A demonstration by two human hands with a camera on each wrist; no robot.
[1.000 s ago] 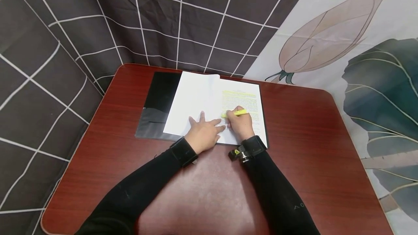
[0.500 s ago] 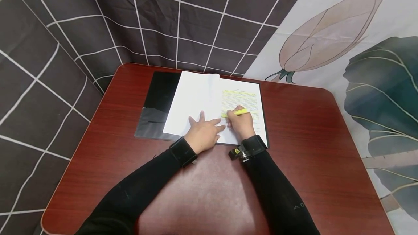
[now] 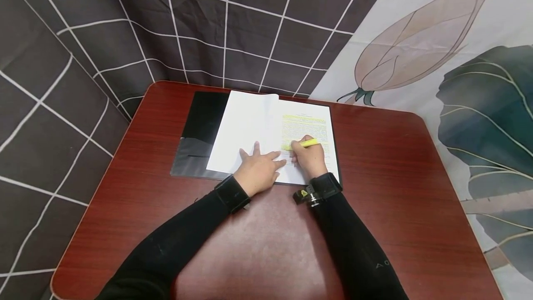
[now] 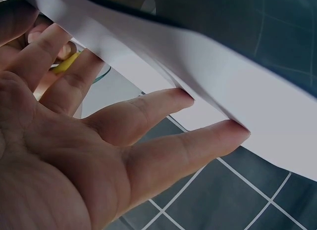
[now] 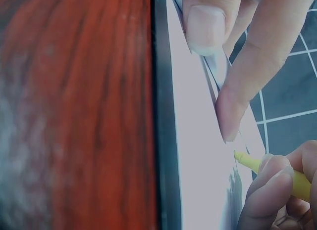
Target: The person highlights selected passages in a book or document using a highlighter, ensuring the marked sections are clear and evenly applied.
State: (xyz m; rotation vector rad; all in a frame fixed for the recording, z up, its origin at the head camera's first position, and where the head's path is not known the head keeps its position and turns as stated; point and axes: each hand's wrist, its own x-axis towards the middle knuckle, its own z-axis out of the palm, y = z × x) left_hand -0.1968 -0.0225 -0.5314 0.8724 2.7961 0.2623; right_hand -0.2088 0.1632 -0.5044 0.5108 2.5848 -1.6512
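A yellow highlighter [image 3: 309,143] is gripped between the thumb and fingers of my right hand [image 3: 311,159]. Its tip meets the printed page [image 3: 306,111], where yellow bands run across the upper lines of text. Spread flat, my left hand [image 3: 256,173] rests on the lower part of the turned-over blank sheet [image 3: 243,128], fingers reaching toward the printed page. Both sheets lie in a black folder [image 3: 208,108]. The left wrist view shows straight, parted fingers [image 4: 198,146] against the paper. In the right wrist view the highlighter [image 5: 250,161] slants down to the sheet.
The folder lies near the back edge of a reddish-brown wooden table [image 3: 395,189]. A dark grid-patterned curtain [image 3: 195,17] hangs behind and to the left. A pale cloth with a leaf print [image 3: 420,45] hangs at the right.
My right hand has slid slightly to the right along the text with the highlighter. The left hand has stayed in place on the paper.
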